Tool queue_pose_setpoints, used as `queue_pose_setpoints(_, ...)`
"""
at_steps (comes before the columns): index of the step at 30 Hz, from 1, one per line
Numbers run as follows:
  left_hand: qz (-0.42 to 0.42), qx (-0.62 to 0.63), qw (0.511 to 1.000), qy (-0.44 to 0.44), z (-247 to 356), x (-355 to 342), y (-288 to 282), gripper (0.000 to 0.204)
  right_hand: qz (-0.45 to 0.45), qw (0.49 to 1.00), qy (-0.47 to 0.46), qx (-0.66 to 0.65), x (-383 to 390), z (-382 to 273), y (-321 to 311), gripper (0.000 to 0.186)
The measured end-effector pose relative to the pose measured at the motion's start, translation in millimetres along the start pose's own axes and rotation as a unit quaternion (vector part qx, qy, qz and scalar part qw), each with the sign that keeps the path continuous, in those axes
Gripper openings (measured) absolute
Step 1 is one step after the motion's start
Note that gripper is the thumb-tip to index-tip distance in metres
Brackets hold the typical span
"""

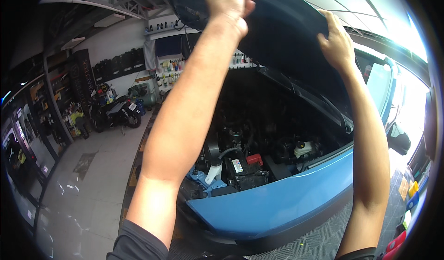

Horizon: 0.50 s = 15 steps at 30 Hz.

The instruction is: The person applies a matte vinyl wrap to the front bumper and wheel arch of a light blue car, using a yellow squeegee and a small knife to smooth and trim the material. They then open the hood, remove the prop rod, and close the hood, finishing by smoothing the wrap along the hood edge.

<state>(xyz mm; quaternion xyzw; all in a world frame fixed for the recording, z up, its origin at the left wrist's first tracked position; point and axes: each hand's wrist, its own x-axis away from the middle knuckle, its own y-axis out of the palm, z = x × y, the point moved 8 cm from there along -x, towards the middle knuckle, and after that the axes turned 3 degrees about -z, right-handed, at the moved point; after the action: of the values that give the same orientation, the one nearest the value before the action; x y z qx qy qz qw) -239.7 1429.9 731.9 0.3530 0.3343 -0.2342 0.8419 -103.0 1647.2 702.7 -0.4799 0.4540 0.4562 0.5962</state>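
Already raised, the hood (286, 38) stood at one o'clock, not shut, engine bay (261, 137) bared toward four. Right hand (340, 45), at two, gripped the hood's edge; left hand (229, 2), at twelve, fingers half-curled, contact unclear.

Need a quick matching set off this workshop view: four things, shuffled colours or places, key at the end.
Things
1. Right hand
2. Fender
3. Battery terminal cover
4. Motorcycle

Colours or places
A. Red
B. Parked on the grey floor
C. At the edge of the raised hood
D. Blue

Pairs: 1-C, 2-D, 3-A, 4-B
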Motion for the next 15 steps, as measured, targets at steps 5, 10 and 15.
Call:
queue_pose_setpoints(5, -0.001, 0.083, 0.996, -0.027, -24, 17, 40, 0.033, 0.01, 1.0, -0.012, -0.003, -1, 0, -1, 0.058)
queue_pose_setpoints(10, 0.037, 0.06, 0.997, -0.039, -20, 17, 36, 0.028, 0.002, 1.0, -0.006, 0.002, -1, 3, 3, 0.058)
queue_pose_setpoints(15, 0.034, 0.028, 0.998, -0.042, -17, 11, 38, 0.024, 0.015, 1.0, -0.013, 0.013, -1, 5, 3, 0.058)
